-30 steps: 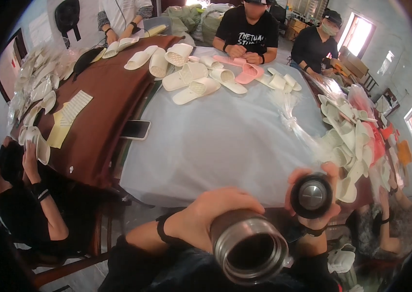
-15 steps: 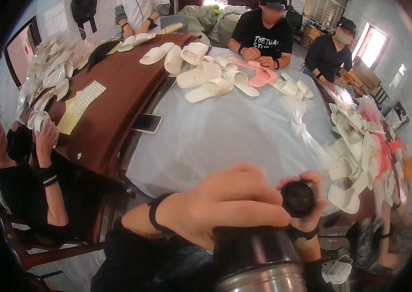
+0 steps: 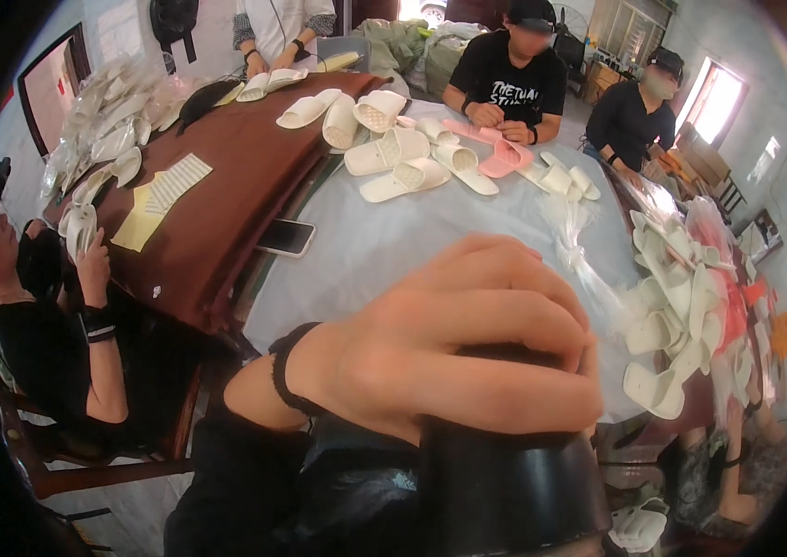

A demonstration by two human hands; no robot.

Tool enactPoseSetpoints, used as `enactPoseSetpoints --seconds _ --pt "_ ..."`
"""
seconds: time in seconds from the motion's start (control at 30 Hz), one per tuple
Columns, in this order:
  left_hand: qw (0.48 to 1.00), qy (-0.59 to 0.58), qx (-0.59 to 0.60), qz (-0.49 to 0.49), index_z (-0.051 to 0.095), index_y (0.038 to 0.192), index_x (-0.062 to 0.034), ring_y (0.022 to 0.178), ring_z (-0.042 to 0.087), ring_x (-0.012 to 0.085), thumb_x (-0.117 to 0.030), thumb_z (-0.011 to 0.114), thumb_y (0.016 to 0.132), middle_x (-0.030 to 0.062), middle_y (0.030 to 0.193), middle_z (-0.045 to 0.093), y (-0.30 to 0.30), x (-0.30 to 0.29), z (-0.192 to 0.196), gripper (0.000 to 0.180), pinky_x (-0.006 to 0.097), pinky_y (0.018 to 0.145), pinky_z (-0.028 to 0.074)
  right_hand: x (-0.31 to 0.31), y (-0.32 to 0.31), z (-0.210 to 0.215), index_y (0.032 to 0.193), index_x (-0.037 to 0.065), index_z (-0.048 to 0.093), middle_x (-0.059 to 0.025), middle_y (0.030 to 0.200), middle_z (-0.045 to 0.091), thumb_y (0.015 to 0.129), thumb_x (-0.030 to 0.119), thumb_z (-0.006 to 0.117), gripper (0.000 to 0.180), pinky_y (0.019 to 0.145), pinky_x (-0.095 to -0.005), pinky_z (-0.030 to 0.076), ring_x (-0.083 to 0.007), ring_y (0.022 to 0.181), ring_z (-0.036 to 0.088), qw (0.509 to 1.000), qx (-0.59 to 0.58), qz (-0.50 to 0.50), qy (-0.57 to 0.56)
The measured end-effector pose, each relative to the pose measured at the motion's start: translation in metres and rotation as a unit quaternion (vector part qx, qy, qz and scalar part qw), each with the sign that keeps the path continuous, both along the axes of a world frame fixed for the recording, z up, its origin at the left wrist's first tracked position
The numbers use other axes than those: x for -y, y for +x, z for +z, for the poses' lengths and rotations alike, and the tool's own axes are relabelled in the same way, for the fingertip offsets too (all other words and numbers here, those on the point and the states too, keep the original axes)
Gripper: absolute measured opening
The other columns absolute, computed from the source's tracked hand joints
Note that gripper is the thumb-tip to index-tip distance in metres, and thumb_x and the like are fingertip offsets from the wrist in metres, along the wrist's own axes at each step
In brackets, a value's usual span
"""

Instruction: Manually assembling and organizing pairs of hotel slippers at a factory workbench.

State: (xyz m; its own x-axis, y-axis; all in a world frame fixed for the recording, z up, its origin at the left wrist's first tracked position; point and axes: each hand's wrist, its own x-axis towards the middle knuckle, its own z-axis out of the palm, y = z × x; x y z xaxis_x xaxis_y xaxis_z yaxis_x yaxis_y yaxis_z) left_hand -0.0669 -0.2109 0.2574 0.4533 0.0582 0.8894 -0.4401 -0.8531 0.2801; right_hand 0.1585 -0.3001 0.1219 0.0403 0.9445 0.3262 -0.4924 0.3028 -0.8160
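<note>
A pale-covered bench. Nearer, the left hand, fingers clamped around a dark flask at lower centre; the right hand is out of sight. The flask looks rigid, smooth, perhaps heavy; best held round its body.

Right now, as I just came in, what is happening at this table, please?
The wearer's left hand grips a dark bottle close to the camera; the right hand is out of sight. Beyond, white slippers and pink slippers lie on a grey sheet. Across it, a person in black has both hands near them.
</note>
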Motion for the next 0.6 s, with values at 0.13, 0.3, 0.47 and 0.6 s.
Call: enactPoseSetpoints --seconds 0.13,0.3,0.47,0.6 --pt "0.999 0.025 0.012 0.019 0.065 0.103 -0.0187 0.092 0.065 0.0316 -0.019 0.069 0.078 0.0088 0.095 0.067 0.0 -0.003 0.006 0.025 0.055 0.086 0.046 0.0 0.0 -0.007 0.142 0.005 0.029 -0.0179 0.129 0.051 0.088 0.029 0.071 0.073 0.077 -0.0367 0.055 -0.0277 0.106 0.061 1.0 -0.009 -0.012 -0.018" --pt "0.998 0.059 -0.005 0.034 0.065 0.103 -0.0211 0.094 0.065 0.0313 -0.019 0.07 0.078 0.0078 0.097 0.068 -0.004 -0.005 0.016 0.026 0.056 0.089 0.046 -0.003 -0.001 -0.008 0.143 0.005 0.028 -0.017 0.124 0.054 0.089 0.027 0.069 0.072 0.078 -0.0378 0.055 -0.0293 0.107 0.061 1.0 0.003 0.008 -0.021" --pt "0.998 0.049 -0.009 0.044 0.065 0.103 -0.0216 0.094 0.065 0.0313 -0.022 0.07 0.077 0.0075 0.096 0.068 -0.006 -0.002 0.019 0.026 0.056 0.089 0.045 -0.003 -0.003 -0.006 0.143 0.004 0.028 -0.0184 0.124 0.055 0.089 0.026 0.068 0.071 0.076 -0.037 0.054 -0.0329 0.107 0.062 1.0 0.007 0.011 -0.028" --pt "0.998 0.032 -0.013 0.057 0.065 0.102 -0.0222 0.095 0.065 0.0309 -0.023 0.07 0.077 0.0069 0.096 0.068 -0.009 0.0 0.02 0.026 0.055 0.09 0.045 -0.003 -0.003 -0.007 0.144 0.004 0.029 -0.0192 0.123 0.056 0.089 0.026 0.069 0.071 0.076 -0.036 0.053 -0.0333 0.105 0.062 0.999 0.012 0.008 -0.035"
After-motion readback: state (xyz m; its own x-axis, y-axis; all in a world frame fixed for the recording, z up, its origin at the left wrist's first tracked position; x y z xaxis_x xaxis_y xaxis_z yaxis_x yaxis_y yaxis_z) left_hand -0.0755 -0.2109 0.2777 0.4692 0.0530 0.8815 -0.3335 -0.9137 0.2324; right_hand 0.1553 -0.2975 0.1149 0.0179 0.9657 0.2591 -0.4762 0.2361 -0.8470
